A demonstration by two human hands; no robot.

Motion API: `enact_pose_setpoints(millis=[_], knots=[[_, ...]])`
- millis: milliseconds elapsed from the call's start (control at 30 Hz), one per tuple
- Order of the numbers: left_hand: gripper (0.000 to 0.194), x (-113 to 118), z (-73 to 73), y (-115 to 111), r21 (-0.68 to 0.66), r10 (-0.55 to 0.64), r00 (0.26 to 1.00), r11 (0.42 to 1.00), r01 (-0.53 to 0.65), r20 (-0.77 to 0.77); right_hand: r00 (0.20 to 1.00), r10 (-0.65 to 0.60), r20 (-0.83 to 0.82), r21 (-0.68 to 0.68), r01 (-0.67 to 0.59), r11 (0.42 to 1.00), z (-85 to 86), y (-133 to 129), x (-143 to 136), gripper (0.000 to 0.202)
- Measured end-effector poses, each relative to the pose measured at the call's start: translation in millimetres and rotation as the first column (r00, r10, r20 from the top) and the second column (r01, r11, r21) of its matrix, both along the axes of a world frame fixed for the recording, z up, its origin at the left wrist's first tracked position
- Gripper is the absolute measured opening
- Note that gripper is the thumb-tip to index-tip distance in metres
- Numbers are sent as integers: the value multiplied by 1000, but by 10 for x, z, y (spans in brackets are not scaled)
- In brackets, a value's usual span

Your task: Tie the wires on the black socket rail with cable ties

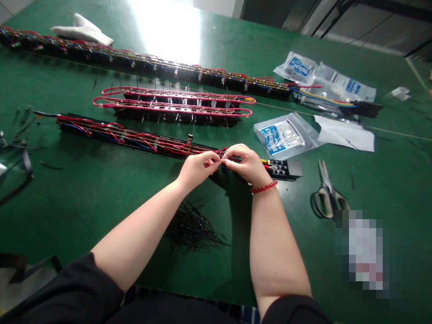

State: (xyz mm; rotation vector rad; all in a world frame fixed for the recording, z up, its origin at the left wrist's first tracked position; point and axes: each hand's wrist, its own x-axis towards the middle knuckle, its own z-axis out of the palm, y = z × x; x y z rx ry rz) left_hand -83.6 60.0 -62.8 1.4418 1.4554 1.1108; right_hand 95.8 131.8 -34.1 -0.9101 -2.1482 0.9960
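My left hand [201, 168] and my right hand [248, 164] meet over the right part of a long black strip [135, 137] carrying red and blue wires. On each hand, thumb and forefinger are pinched together, tips almost touching. Whatever is between them is too small to make out. A red bead bracelet [263, 187] circles my right wrist. Past my right hand, the strip's end shows a black terminal piece [279, 169] with yellow and red leads. Below my hands lies a loose heap of thin black cable ties [194, 227].
Behind are a black bundle with red looped cables [175, 108] and a longer wired strip [155, 65]. Right of my hands lie scissors [326, 193], a clear plastic bag [285, 135] and white paper [347, 134]. A white glove [83, 30] rests at the back left of the green table [111, 193].
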Motion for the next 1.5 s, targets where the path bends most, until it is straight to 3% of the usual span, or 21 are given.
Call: enact_pose_setpoints(millis=[1500], knots=[[11, -7, 40, -8, -2, -14, 1000, 1000, 14, 6, 992, -119, -37, -48, 117, 992, 9, -34, -16, 12]])
